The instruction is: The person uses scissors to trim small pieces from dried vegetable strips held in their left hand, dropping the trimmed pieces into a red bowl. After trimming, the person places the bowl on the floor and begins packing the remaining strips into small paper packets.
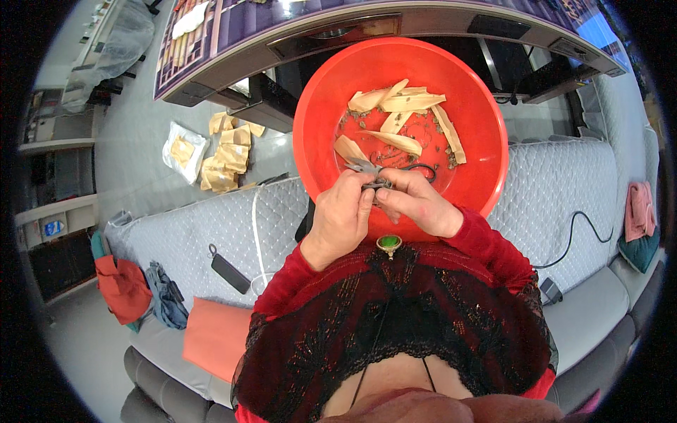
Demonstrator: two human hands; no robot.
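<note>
My left hand (342, 210) and my right hand (418, 201) meet over the near side of a red plastic basin (476, 158). Between their fingertips they grip a small dark grey-brown piece (378, 185), mostly covered by the fingers. Scissors (365, 165) with black handles show just beyond my fingertips, blades pointing left; whether my right hand also holds them I cannot tell. Pale yellow, husk-like strips (412, 101) lie in the basin among small dark crumbs (452, 158). One such strip (349, 148) lies close to the scissor blades.
A table (222, 74) with a patterned top stands beyond the basin. Brown paper packets (227, 158) and a white plastic bag (184, 153) lie on the floor at left. The quilted sofa cover (211, 227) carries a black phone-like device (230, 273) and a black cable (568, 243).
</note>
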